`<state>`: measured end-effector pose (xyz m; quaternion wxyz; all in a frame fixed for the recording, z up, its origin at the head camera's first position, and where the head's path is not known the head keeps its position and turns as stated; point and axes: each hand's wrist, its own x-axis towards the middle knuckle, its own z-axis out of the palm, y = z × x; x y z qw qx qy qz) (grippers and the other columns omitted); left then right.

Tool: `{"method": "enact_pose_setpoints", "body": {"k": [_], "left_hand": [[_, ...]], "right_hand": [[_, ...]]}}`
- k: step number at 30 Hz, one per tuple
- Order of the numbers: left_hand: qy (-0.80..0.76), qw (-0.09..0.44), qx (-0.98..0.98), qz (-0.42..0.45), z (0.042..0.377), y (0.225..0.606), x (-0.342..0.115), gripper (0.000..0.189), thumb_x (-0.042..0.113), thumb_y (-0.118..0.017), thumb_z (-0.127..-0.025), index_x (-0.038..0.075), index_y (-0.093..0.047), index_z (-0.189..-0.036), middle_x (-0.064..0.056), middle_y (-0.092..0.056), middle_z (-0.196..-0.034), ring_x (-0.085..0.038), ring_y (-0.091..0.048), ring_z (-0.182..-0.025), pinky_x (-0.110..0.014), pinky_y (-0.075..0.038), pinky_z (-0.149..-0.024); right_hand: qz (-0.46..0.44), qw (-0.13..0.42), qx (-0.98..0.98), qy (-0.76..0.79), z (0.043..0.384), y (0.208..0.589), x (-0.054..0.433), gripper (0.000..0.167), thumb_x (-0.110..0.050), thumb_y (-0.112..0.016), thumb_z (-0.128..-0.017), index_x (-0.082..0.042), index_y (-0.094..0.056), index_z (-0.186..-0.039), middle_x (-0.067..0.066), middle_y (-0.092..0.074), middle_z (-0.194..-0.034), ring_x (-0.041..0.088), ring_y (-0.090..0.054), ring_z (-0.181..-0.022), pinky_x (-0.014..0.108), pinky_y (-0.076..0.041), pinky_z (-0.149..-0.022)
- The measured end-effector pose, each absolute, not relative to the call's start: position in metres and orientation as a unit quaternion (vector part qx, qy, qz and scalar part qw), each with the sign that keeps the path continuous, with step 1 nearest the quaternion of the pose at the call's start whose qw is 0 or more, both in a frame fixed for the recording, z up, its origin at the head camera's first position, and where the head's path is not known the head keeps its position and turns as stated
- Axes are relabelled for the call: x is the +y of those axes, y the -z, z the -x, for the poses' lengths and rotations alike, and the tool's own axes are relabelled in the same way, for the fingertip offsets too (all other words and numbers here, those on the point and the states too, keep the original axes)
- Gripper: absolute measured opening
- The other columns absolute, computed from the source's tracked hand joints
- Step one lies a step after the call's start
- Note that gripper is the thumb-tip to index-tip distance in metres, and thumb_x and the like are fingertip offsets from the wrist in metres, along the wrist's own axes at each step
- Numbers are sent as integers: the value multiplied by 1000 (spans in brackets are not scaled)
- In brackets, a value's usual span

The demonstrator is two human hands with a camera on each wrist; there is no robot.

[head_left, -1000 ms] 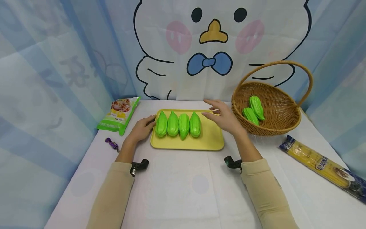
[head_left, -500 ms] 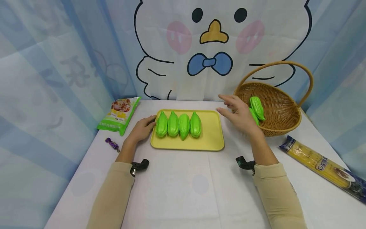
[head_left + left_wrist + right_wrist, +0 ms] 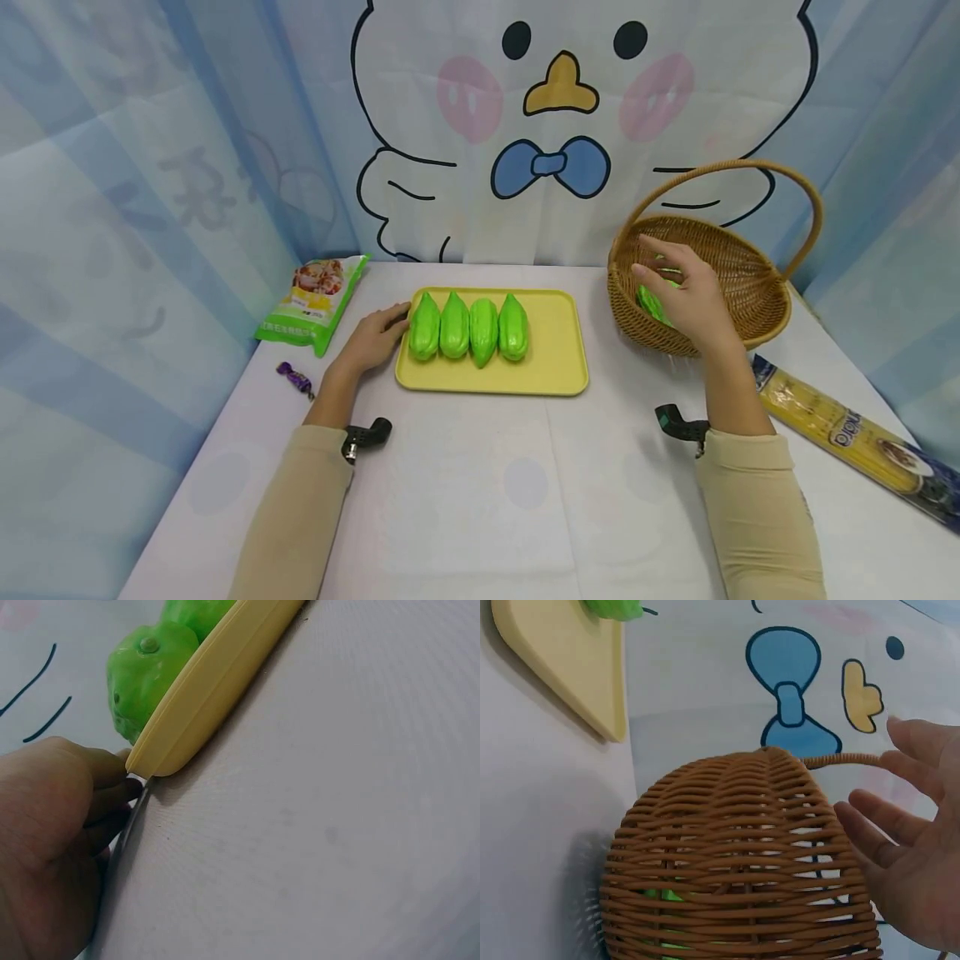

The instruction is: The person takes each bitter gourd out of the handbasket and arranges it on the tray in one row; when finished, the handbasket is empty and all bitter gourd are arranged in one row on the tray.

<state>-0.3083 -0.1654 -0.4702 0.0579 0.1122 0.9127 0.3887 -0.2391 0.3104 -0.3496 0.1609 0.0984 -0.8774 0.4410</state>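
Several shiny green bitter melons lie side by side on the left and middle part of a yellow tray. My left hand is at the tray's left edge, its fingertips touching the rim; in the left wrist view, that hand has its fingers loosely bent by the tray corner. Over the wicker basket hovers my right hand, fingers spread and holding nothing. A green bitter melon shows in the basket, partly hidden by this hand; the right wrist view shows green through the weave.
A green and white snack bag and a purple wrapped candy lie left of my left hand. A long yellow pasta packet lies at the right. The basket handle arches above. A printed curtain stands behind.
My right hand has moved rightward from beside the tray to above the basket, covering part of the bitter melons inside. My left hand and the tray have stayed put.
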Motion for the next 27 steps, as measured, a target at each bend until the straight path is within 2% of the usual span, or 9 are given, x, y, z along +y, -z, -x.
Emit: {"method": "enact_pose_setpoints", "body": {"k": [4,10,15,20,24,27], "left_hand": [[-388,59,913,-110,309,471,-165,51,33,-44,-113,17,-40,-162,-11,-36,-168,-32,-28,-159,-50,-12,-135],[-384,55,915,-113,309,471,-164,51,33,-43,-113,17,-40,-162,-12,-36,-168,-31,-28,-159,-49,-11,-136],[-381,55,916,-111,309,470,-164,52,33,-43,-113,16,-39,-162,-12,-35,-168,-32,-28,-159,-48,-10,-136],[-378,56,917,-111,309,469,-164,52,33,-43,-113,16,-39,-162,-13,-35,-168,-32,-28,-159,-48,-10,-136],[-380,56,916,-115,308,469,-165,52,32,-43,-113,15,-39,-162,-12,-36,-168,-31,-28,-159,-47,-9,-136],[-381,55,916,-116,309,468,-164,52,33,-43,-113,15,-39,-162,-11,-37,-168,-30,-28,-159,-46,-9,-136]], "right_hand": [[-67,143,-885,-438,241,353,326,54,-41,-60,-106,-26,-50,-157,13,-47,-157,33,-52,-133,46,-49,-108],[-21,80,-897,-435,245,357,347,65,-55,-53,-104,-27,-41,-162,17,-37,-165,39,-43,-141,55,-48,-102],[-11,41,-911,-411,251,358,359,68,-57,-51,-104,-26,-38,-163,21,-36,-164,38,-45,-132,45,-48,-89],[-13,10,-924,-383,259,354,367,70,-57,-50,-105,-21,-37,-164,24,-39,-161,39,-44,-125,46,-45,-79],[-10,-28,-929,-370,268,350,372,71,-54,-51,-106,-18,-34,-165,26,-34,-164,47,-41,-137,59,-50,-94],[-16,-55,-935,-350,275,348,376,71,-51,-49,-108,-14,-31,-165,30,-31,-165,53,-38,-141,67,-45,-105]]}}
